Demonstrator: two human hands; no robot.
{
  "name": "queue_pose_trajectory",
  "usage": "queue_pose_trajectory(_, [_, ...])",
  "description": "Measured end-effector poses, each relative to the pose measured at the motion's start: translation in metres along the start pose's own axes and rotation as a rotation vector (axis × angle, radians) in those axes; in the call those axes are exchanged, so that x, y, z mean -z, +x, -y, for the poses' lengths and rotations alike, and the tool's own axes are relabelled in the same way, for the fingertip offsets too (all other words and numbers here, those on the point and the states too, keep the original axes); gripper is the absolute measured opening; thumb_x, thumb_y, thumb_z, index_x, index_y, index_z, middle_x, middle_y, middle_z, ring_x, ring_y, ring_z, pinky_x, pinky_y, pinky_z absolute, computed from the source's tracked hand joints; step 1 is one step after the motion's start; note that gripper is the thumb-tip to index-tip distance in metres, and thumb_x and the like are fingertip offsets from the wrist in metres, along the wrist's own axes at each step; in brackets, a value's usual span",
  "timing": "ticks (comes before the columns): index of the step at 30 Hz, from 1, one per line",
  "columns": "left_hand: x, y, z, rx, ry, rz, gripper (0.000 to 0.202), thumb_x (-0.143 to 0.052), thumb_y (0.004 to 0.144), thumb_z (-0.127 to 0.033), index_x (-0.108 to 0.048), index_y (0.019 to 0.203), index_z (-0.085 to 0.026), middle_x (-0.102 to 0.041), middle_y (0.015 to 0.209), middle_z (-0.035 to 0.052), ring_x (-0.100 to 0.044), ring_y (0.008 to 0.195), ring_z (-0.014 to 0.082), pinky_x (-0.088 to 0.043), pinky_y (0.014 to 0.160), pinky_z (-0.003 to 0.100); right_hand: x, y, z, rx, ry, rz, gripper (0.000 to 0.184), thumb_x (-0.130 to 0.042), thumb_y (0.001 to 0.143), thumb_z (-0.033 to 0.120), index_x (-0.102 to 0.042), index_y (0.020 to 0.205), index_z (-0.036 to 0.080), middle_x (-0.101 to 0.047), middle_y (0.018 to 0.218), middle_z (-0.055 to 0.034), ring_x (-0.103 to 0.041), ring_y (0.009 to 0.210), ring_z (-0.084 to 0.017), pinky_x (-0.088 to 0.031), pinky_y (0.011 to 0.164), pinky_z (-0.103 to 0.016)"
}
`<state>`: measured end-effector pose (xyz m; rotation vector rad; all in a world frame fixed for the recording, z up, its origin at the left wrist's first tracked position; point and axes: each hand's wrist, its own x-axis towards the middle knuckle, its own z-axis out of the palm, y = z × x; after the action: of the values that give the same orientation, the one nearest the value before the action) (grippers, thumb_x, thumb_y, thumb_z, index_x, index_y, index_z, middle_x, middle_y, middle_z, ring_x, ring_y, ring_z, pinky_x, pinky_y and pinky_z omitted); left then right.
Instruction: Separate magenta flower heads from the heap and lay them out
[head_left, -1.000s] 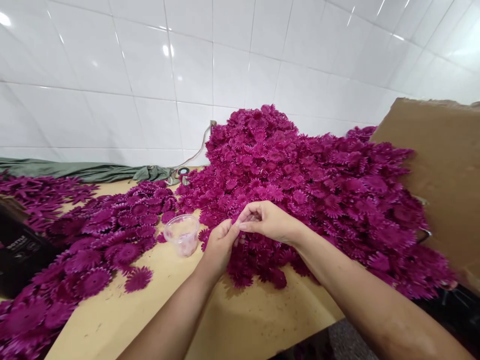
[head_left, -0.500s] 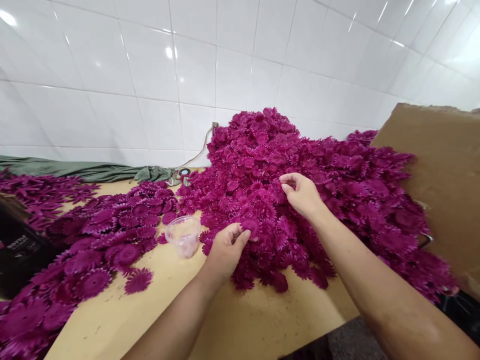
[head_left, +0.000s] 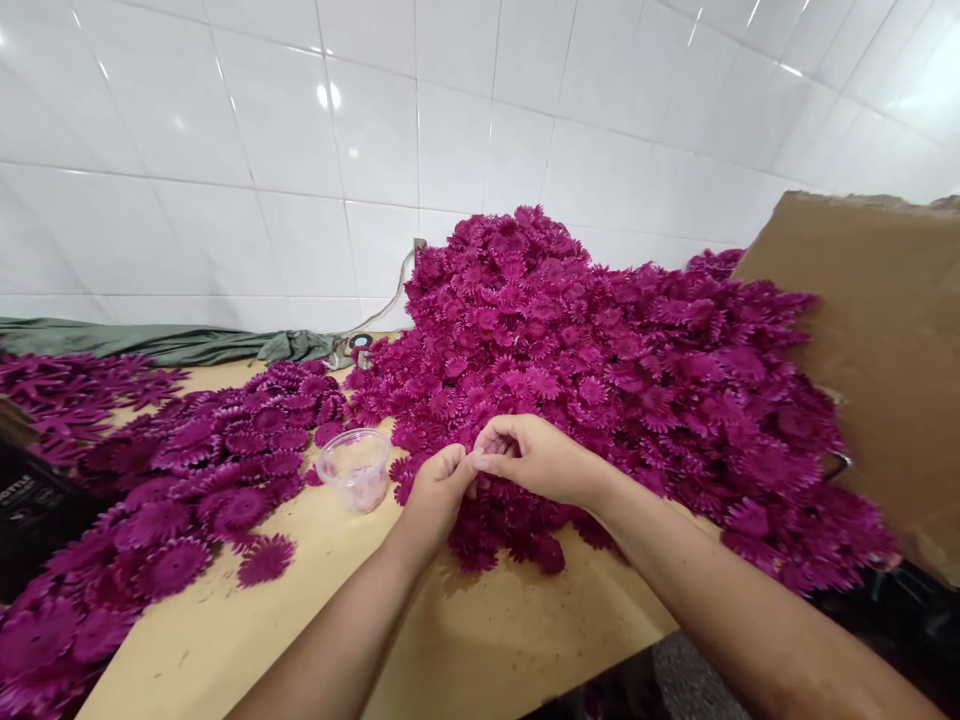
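Note:
My left hand [head_left: 439, 482] is closed in a pinch, thumb against fingers, on a magenta artificial flower that the fingers now mostly hide. My right hand [head_left: 529, 458] meets it from the right, thumb and forefinger pinched together at the left thumb tip; what lies between them is too small or hidden to make out. Both hands are just in front of a large heap of magenta artificial flowers [head_left: 540, 330]. A clear plastic cup [head_left: 354, 470] with pale contents stands on the table left of my left hand.
More flattened magenta flowers [head_left: 225, 440] spread over the left of the tan tabletop [head_left: 300, 620], with one loose flower [head_left: 266, 560] near the cup. A brown cardboard sheet [head_left: 885, 350] leans at the right. Green cloth [head_left: 172, 343] lies along the white tiled wall [head_left: 285, 120].
My right hand has come down and left from the heap to meet my left hand. The flower in my left hand has gone from plain view behind the fingers. The view has shifted slightly.

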<state>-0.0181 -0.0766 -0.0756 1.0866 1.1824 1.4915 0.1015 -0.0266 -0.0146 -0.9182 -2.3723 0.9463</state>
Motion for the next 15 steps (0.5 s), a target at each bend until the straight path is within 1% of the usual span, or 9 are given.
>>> queue_pose_trajectory(2, [0.0, 0.0, 0.004, 0.002, -0.021, 0.035, 0.046, -0.064, 0.058, -0.055, -0.039, 0.05, -0.018, -0.034, 0.047, -0.0078, -0.026, 0.045, 0.0054, -0.018, 0.044, 0.02, 0.004, 0.002, 0.001, -0.064, 0.101, 0.07, 0.004, -0.058, 0.071, 0.013, -0.055, 0.069, 0.014, -0.052, 0.059, 0.0028, -0.047, 0.056, -0.009, -0.04, 0.057, -0.023])
queue_pose_trajectory(4, [0.0, 0.0, 0.004, 0.008, -0.042, 0.067, 0.044, -0.063, 0.061, -0.054, -0.04, 0.051, -0.017, -0.034, 0.047, -0.0073, -0.027, 0.046, 0.0058, -0.02, 0.045, 0.021, 0.009, 0.003, 0.004, -0.078, 0.134, 0.079, 0.006, -0.059, 0.069, 0.011, -0.055, 0.067, 0.014, -0.051, 0.057, 0.0042, -0.046, 0.054, -0.008, -0.038, 0.055, -0.022])
queue_pose_trajectory(8, [-0.001, -0.002, 0.0, 0.018, -0.103, 0.129, 0.037, -0.06, 0.065, -0.051, -0.05, 0.059, -0.016, -0.046, 0.055, -0.0032, -0.038, 0.053, 0.0085, -0.028, 0.052, 0.021, 0.014, 0.005, 0.005, -0.042, 0.124, 0.087, 0.008, -0.058, 0.067, 0.008, -0.054, 0.063, 0.014, -0.053, 0.058, 0.0034, -0.046, 0.055, -0.008, -0.038, 0.056, -0.022])
queue_pose_trajectory(10, [-0.001, -0.003, -0.003, 0.011, -0.07, 0.16, 0.035, -0.06, 0.067, -0.048, -0.051, 0.061, -0.016, -0.049, 0.058, -0.0022, -0.04, 0.056, 0.0092, -0.03, 0.053, 0.022, 0.014, 0.005, 0.002, -0.015, 0.082, 0.067, 0.01, -0.055, 0.068, 0.007, -0.053, 0.061, 0.014, -0.051, 0.057, 0.0033, -0.045, 0.054, -0.008, -0.038, 0.055, -0.022])
queue_pose_trajectory(12, [-0.001, -0.003, -0.006, -0.015, -0.004, 0.158, 0.034, -0.059, 0.068, -0.047, -0.05, 0.059, -0.016, -0.048, 0.057, -0.0027, -0.038, 0.054, 0.0088, -0.029, 0.052, 0.022, 0.014, 0.008, -0.001, 0.017, 0.008, 0.013, 0.012, -0.052, 0.069, 0.008, -0.051, 0.06, 0.015, -0.051, 0.056, 0.003, -0.045, 0.053, -0.009, -0.038, 0.055, -0.022])
queue_pose_trajectory(13, [-0.002, -0.003, -0.007, -0.033, 0.026, 0.146, 0.034, -0.059, 0.068, -0.047, -0.048, 0.058, -0.017, -0.047, 0.057, -0.0032, -0.037, 0.054, 0.0085, -0.029, 0.052, 0.022, 0.016, 0.01, -0.004, 0.043, -0.053, -0.042, 0.013, -0.051, 0.07, 0.007, -0.051, 0.06, 0.016, -0.051, 0.057, 0.0023, -0.045, 0.054, -0.009, -0.038, 0.055, -0.023])
queue_pose_trajectory(14, [-0.002, -0.003, -0.007, -0.048, 0.051, 0.135, 0.033, -0.058, 0.068, -0.047, -0.048, 0.058, -0.017, -0.046, 0.056, -0.0037, -0.037, 0.053, 0.0084, -0.029, 0.052, 0.022, 0.018, 0.012, -0.007, 0.07, -0.133, -0.132, 0.014, -0.049, 0.07, 0.006, -0.05, 0.061, 0.016, -0.053, 0.059, 0.0011, -0.047, 0.056, -0.011, -0.039, 0.058, -0.024])
queue_pose_trajectory(15, [-0.003, -0.004, -0.008, -0.056, 0.075, 0.135, 0.033, -0.058, 0.068, -0.047, -0.047, 0.058, -0.017, -0.045, 0.055, -0.0042, -0.036, 0.052, 0.0083, -0.029, 0.051, 0.022, 0.023, 0.015, -0.011, 0.087, -0.228, -0.257, 0.015, -0.047, 0.07, 0.005, -0.05, 0.061, 0.017, -0.055, 0.061, -0.0006, -0.049, 0.059, -0.012, -0.04, 0.061, -0.026])
